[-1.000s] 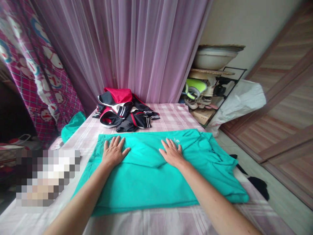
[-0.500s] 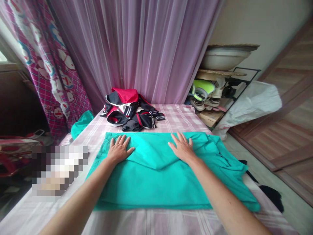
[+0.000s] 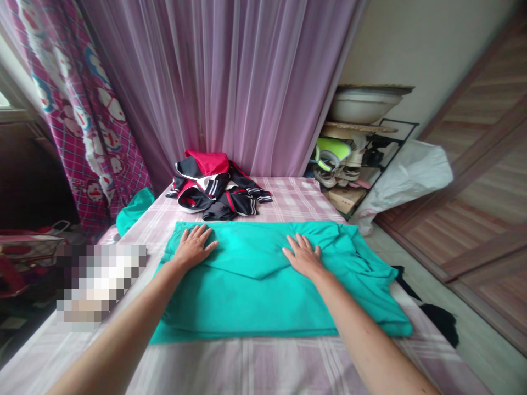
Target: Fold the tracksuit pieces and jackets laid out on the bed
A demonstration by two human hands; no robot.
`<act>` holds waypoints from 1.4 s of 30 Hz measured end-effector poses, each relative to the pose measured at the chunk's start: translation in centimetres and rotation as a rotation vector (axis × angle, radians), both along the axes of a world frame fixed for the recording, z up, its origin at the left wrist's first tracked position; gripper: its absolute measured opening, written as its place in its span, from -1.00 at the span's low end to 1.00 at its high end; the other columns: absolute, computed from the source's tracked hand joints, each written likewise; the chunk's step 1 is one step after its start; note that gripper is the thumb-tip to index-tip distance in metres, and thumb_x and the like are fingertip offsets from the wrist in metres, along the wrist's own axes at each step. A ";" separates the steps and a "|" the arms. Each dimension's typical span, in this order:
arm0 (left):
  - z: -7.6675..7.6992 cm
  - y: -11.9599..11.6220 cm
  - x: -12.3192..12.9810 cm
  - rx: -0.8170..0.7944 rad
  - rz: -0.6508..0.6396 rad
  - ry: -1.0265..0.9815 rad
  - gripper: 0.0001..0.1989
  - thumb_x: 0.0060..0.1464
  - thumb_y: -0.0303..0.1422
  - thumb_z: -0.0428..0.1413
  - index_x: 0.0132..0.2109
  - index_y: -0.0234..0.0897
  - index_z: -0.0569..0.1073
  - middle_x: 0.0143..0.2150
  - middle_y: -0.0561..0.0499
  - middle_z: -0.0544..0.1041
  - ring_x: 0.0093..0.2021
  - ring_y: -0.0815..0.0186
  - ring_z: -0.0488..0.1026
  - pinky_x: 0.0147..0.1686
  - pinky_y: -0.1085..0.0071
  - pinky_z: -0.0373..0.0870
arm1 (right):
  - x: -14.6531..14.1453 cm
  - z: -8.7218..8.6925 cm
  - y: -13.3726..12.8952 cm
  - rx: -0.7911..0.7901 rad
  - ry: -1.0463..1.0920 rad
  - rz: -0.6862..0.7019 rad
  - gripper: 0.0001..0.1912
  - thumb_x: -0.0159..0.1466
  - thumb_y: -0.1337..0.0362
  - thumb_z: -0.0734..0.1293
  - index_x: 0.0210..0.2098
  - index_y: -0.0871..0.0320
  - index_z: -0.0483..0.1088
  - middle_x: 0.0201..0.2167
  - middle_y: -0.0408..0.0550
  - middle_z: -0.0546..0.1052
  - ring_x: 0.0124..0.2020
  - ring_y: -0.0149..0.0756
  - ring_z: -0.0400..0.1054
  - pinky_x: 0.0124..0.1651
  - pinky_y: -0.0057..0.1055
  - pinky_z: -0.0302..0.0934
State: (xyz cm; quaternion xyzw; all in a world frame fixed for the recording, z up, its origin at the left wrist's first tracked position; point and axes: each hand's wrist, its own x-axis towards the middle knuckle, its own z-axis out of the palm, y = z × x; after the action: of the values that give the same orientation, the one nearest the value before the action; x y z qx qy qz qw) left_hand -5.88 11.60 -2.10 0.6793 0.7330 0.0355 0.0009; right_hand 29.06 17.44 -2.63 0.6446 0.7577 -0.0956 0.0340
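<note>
A teal cloth garment (image 3: 247, 307) lies folded into a broad, flat shape on the plaid-covered table (image 3: 230, 367). My left hand (image 3: 193, 246) rests palm down near its far left corner, fingers spread. On the far right half, my right hand (image 3: 303, 254) also lies flat with its fingers apart. Between the two hands a pointed flap of the cloth shows, and creases bunch up toward the right end. What kind of garment it is, I cannot tell.
Behind the teal cloth sits a heap of dark jackets (image 3: 218, 186) with red and white trim. Purple curtains (image 3: 230, 82) hang at the back. To the right stand a shoe rack (image 3: 349, 170) with a basin on top and a white plastic bag (image 3: 407, 178). A blurred patch covers something at left.
My right hand has slid slightly toward me on the cloth, and the left hand a little to the left. The whole view has shifted slightly.
</note>
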 end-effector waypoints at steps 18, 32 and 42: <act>-0.7 -2.8 12.3 -0.120 -0.254 -0.108 -0.33 0.23 0.10 -0.11 0.41 0.06 0.06 0.49 -0.08 -0.03 0.47 -0.08 -0.12 0.30 -0.34 -0.19 | 3.0 2.7 5.1 0.193 -0.050 -0.019 -0.36 0.42 -0.05 -0.06 0.42 -0.03 0.00 0.46 0.03 -0.04 0.45 -0.07 -0.24 0.36 0.19 -0.33; -1.2 -3.2 12.3 -0.077 -0.263 -0.116 -0.33 0.23 0.10 -0.11 0.40 0.03 0.13 0.47 -0.11 0.04 0.45 -0.09 -0.07 0.29 -0.35 -0.19 | 4.4 1.2 7.4 0.193 -0.051 -0.155 -0.36 0.44 0.02 -0.09 0.41 0.12 0.04 0.44 0.10 0.05 0.43 -0.10 -0.13 0.39 0.06 -0.25; -1.1 -3.3 12.4 -0.054 -0.273 -0.159 -0.32 0.23 0.12 -0.13 0.40 0.01 0.13 0.47 -0.13 0.05 0.45 -0.09 -0.06 0.28 -0.39 -0.19 | 0.2 1.2 3.3 0.060 0.017 -0.007 -0.38 0.43 -0.02 -0.02 0.42 0.02 0.00 0.45 0.04 0.01 0.44 -0.11 -0.15 0.38 0.12 -0.23</act>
State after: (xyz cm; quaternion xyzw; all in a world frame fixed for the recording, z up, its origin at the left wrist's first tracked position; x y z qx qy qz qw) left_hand 6.49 8.35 -3.17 0.7673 0.6322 0.0691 0.0821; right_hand 29.30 20.74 -1.41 0.6472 0.7582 -0.0784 0.0078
